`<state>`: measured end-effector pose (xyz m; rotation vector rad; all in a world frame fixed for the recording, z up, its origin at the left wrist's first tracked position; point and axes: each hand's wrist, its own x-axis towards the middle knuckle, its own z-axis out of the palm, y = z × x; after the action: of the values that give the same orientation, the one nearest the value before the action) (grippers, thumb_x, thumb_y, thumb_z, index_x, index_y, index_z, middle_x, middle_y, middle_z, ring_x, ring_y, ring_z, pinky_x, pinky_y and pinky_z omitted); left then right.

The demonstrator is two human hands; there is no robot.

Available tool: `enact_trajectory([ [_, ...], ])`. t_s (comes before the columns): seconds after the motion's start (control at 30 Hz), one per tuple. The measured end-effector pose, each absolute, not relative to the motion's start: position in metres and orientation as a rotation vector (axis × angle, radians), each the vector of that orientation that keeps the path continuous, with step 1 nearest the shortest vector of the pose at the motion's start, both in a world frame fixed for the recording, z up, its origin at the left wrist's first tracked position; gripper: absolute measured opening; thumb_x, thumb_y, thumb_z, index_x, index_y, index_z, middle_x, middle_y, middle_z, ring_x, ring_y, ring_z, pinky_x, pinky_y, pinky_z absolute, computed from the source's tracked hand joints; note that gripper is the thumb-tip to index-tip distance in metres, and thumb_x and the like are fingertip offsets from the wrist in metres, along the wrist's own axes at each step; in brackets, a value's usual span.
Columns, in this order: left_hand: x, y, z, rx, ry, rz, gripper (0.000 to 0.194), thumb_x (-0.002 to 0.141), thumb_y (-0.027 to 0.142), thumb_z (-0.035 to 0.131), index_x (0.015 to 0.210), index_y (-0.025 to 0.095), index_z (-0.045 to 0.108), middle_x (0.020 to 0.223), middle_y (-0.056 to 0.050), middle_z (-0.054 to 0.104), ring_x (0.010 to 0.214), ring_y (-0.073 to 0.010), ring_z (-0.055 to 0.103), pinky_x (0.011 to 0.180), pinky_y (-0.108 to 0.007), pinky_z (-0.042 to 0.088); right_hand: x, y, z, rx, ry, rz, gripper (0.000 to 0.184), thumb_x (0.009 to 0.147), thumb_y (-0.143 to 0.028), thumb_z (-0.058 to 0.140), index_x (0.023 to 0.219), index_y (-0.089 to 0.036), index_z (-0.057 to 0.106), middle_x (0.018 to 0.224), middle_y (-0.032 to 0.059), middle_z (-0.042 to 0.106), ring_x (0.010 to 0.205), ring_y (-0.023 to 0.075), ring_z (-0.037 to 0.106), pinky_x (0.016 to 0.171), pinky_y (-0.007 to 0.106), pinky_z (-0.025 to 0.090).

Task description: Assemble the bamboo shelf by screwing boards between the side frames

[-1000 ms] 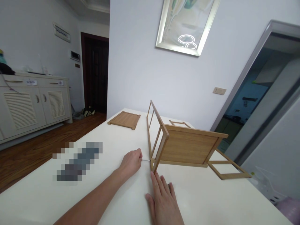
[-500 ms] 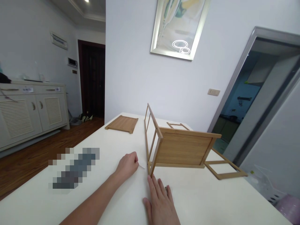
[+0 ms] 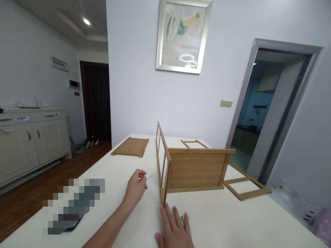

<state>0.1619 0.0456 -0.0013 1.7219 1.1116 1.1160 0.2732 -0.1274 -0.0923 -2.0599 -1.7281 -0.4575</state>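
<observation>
My left hand [image 3: 136, 187] is closed in a pinch on a thin metal rod [image 3: 151, 176], which looks like the shaft of a hex key. The rod points right toward an upright wooden frame [image 3: 167, 175] but is apart from it. My right hand [image 3: 176, 227] lies flat with its fingers stretched out, a ring on one of them. Its fingertips touch the near lower end of that frame. A wooden panel [image 3: 199, 170] stands on its long edge and meets the frame at a corner.
Another wooden panel [image 3: 131, 147] lies flat at the far left of the white table [image 3: 124, 220]. Open wooden frames lie behind the standing panel [image 3: 192, 142] and to its right [image 3: 248, 197]. A blurred-out dark item [image 3: 77, 205] is at the near left.
My left hand has drawn back slightly from the frame, and the rod now tilts up instead of down. My right hand stays at the frame's end. The camera view has shifted and levelled.
</observation>
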Motion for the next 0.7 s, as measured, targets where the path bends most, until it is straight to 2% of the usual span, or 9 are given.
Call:
enact_trajectory([
  [0.1, 0.165, 0.039, 0.025, 1.514, 0.928, 1.243, 0.013, 0.079, 0.028, 0.049, 0.089, 0.021, 0.049, 0.071, 0.005, 0.053, 0.049, -0.0099, 0.057, 0.046, -0.022, 0.045, 0.273, -0.122, -0.102, -2.053, -1.717, -0.47, 0.064, 0.09, -0.043, 0.053, 0.149, -0.037, 0.03, 0.143, 0.0027, 0.05, 0.125, 0.0385, 0.052, 0.103, 0.065, 0.037],
  [0.23, 0.169, 0.031, 0.069, 1.452, 0.823, 1.34, 0.018, 0.077, 0.031, 0.053, 0.091, 0.02, 0.048, 0.063, 0.006, 0.054, 0.048, -0.0104, 0.054, 0.045, -0.022, 0.042, 0.284, -0.122, -0.094, -1.981, -1.734, -0.577, 0.067, 0.089, -0.048, 0.054, 0.15, -0.036, 0.029, 0.142, 0.0052, 0.051, 0.124, 0.0386, 0.053, 0.101, 0.064, 0.039],
  [0.33, 0.175, 0.029, 0.095, 1.402, 0.757, 1.423, 0.019, 0.077, 0.03, 0.054, 0.092, 0.021, 0.047, 0.06, 0.006, 0.054, 0.048, -0.0105, 0.052, 0.046, -0.021, 0.042, 0.299, -0.133, -0.052, -1.743, -1.924, -0.766, 0.065, 0.09, -0.049, 0.053, 0.149, -0.032, 0.033, 0.138, 0.0067, 0.055, 0.12, 0.0345, 0.058, 0.098, 0.055, 0.045],
  [0.47, 0.185, 0.029, 0.116, 1.343, 0.654, 1.539, 0.012, 0.078, 0.025, 0.052, 0.089, 0.022, 0.047, 0.057, 0.007, 0.049, 0.048, -0.0093, 0.046, 0.045, -0.019, 0.038, 0.312, -0.14, 0.04, -1.528, -1.826, -1.036, 0.045, 0.093, -0.026, 0.052, 0.138, -0.022, 0.05, 0.133, 0.0095, 0.061, 0.124, 0.0273, 0.055, 0.108, 0.051, 0.038],
  [0.53, 0.192, 0.031, 0.123, 1.324, 0.619, 1.601, 0.009, 0.079, 0.023, 0.05, 0.087, 0.022, 0.047, 0.057, 0.008, 0.047, 0.048, -0.0087, 0.044, 0.045, -0.019, 0.036, 0.317, -0.131, 0.079, -1.39, -1.721, -1.087, 0.041, 0.091, -0.016, 0.051, 0.132, -0.019, 0.054, 0.128, 0.0108, 0.064, 0.123, 0.0239, 0.056, 0.108, 0.049, 0.038],
  [0.6, 0.199, 0.034, 0.127, 1.312, 0.606, 1.658, 0.007, 0.08, 0.022, 0.05, 0.086, 0.022, 0.046, 0.059, 0.007, 0.045, 0.048, -0.0082, 0.042, 0.045, -0.019, 0.034, 0.323, -0.114, 0.104, -1.279, -1.654, -1.114, 0.037, 0.091, -0.012, 0.051, 0.127, -0.018, 0.056, 0.122, 0.0113, 0.066, 0.12, 0.0222, 0.057, 0.106, 0.046, 0.041],
  [0.7, 0.209, 0.04, 0.12, 1.314, 0.653, 1.697, 0.005, 0.084, 0.024, 0.046, 0.088, 0.023, 0.043, 0.063, 0.007, 0.043, 0.048, -0.0078, 0.04, 0.045, -0.019, 0.034, 0.333, -0.082, 0.115, -1.227, -1.599, -1.126, 0.036, 0.09, -0.012, 0.051, 0.126, -0.016, 0.056, 0.122, 0.0125, 0.065, 0.122, 0.024, 0.054, 0.104, 0.047, 0.042],
])
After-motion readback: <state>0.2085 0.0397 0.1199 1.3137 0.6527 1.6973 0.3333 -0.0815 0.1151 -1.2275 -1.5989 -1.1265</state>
